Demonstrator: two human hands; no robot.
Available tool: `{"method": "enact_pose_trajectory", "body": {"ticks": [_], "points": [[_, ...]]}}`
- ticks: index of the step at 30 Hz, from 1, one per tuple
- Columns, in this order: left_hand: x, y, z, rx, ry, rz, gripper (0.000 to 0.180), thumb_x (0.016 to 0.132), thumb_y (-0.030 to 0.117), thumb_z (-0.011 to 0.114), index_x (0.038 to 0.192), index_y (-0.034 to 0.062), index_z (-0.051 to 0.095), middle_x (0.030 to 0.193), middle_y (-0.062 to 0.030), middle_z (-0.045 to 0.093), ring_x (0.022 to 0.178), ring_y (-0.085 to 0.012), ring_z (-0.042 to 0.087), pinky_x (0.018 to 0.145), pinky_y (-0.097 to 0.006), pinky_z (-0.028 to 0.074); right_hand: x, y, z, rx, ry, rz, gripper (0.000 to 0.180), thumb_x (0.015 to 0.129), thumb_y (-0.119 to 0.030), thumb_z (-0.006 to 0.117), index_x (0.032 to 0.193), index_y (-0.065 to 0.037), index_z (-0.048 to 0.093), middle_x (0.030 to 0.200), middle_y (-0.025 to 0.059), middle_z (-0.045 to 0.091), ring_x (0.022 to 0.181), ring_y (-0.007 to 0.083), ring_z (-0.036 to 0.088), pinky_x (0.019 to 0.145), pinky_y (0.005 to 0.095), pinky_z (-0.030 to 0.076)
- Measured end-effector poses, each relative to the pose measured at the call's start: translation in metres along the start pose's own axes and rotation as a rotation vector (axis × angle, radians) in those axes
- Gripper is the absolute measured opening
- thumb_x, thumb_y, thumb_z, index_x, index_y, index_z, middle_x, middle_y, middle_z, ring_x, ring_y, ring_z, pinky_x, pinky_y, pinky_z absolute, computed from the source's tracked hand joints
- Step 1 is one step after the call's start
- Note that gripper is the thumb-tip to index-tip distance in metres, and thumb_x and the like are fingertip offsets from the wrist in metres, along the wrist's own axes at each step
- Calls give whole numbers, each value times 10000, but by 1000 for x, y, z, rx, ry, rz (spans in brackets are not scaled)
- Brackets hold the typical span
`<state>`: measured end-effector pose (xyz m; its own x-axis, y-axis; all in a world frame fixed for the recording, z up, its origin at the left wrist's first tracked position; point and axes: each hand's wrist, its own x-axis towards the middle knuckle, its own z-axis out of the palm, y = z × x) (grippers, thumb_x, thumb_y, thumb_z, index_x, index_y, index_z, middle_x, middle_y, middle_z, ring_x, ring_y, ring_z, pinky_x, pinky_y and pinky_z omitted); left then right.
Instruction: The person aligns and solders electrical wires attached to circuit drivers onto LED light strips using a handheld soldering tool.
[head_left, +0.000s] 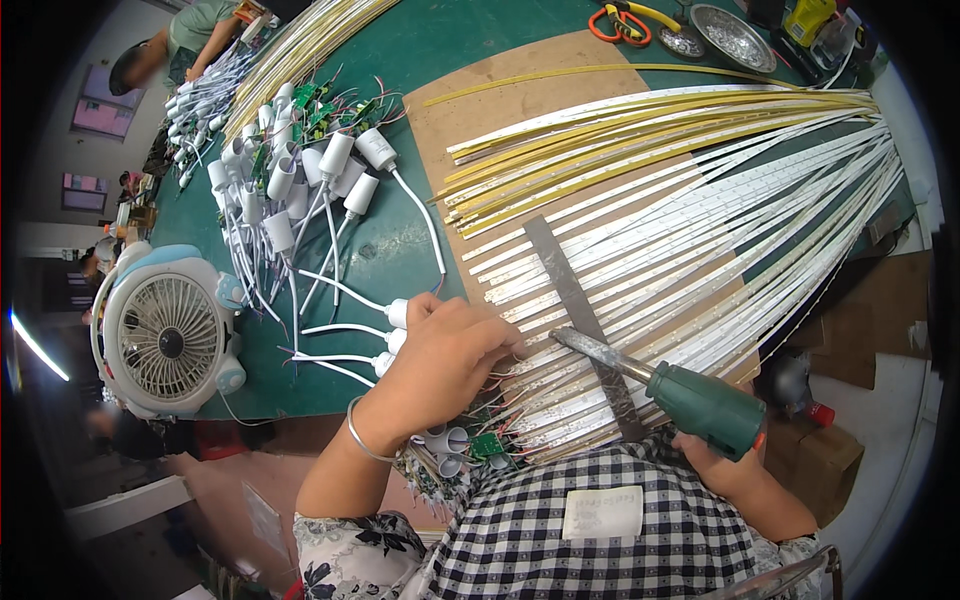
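**Green-handled soldering iron [705,408] held above white strips [720,215]**

The soldering iron is gripped by the right hand [712,468], which is closed around the rear of the handle, its fingers partly hidden. The metal barrel is angled to the left over the strips, with its tip near their left ends; whether they are touched by it cannot be told. The left hand [440,350] is bent over those ends, its fingers curled close together near thin wires [500,395]; whether a wire is pinched cannot be told. A dark flat bar [580,315] is laid across the strips, just beside the barrel.

Yellow strips [600,140] are spread farther back. Strips of both colours are partly backed by a brown board [540,75], laid on a green table [385,240]. White sockets [283,180] with cords are heaped to the left, near a white-and-blue fan [172,342]. A metal bowl [733,40] and an orange-handled tool [622,25] are seen at the back. Another person [195,35] is seen at the upper left.
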<state>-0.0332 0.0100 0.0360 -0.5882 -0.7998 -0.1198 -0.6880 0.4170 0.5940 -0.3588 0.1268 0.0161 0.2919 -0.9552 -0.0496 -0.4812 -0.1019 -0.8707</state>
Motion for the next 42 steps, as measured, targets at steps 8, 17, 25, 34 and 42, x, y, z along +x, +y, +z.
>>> {"method": "enact_pose_trajectory", "body": {"ticks": [8, 17, 25, 34, 42], "points": [[1, 8, 2, 136, -8, 26, 210, 780, 20, 623, 890, 191, 678, 879, 14, 613, 911, -212, 555, 883, -397, 311, -1, 4, 5, 127, 60, 57, 351, 878, -40, 636, 1203, 68, 556, 932, 89, 629, 703, 145, 660, 643, 272, 545], [4, 10, 2, 628, 43, 366, 129, 773, 182, 635, 889, 232, 661, 929, 57, 580, 997, -125, 557, 1024, -466, 292, 0, 1, 5, 133, 56, 48, 321, 888, -35, 627, 1186, 67, 566, 897, 87, 633, 708, 139, 650, 644, 269, 540], [10, 5, 5, 546, 86, 381, 82, 793, 143, 641, 868, 165, 616, 938, 34, 583, 995, -154, 564, 986, -448, 301, -6, -4, 4, 171, -14, 252, 326, 858, -154, 683, 1147, -9, 649, 1156, 144, 643, 1076, 306, 579, 922, 404, 456], [-4, 10, 23, 263, 351, 2, 126, 762, 110, 715, 843, 146, 626, 844, 21, 625, 903, -198, 570, 926, -429, 276, -9, -2, 8, 190, 35, 268, 317, 856, -163, 683, 1130, -6, 657, 1158, 143, 650, 1063, 317, 584, 913, 409, 462], [-5, 16, 28, 276, 383, -63, 107, 744, 129, 730, 796, 153, 640, 814, 23, 605, 907, -201, 552, 900, -435, 270, -3, 2, 0, -79, -69, -48, 368, 874, 11, 632, 1229, 58, 546, 1043, 113, 622, 776, 172, 668, 697, 292, 570]]}}
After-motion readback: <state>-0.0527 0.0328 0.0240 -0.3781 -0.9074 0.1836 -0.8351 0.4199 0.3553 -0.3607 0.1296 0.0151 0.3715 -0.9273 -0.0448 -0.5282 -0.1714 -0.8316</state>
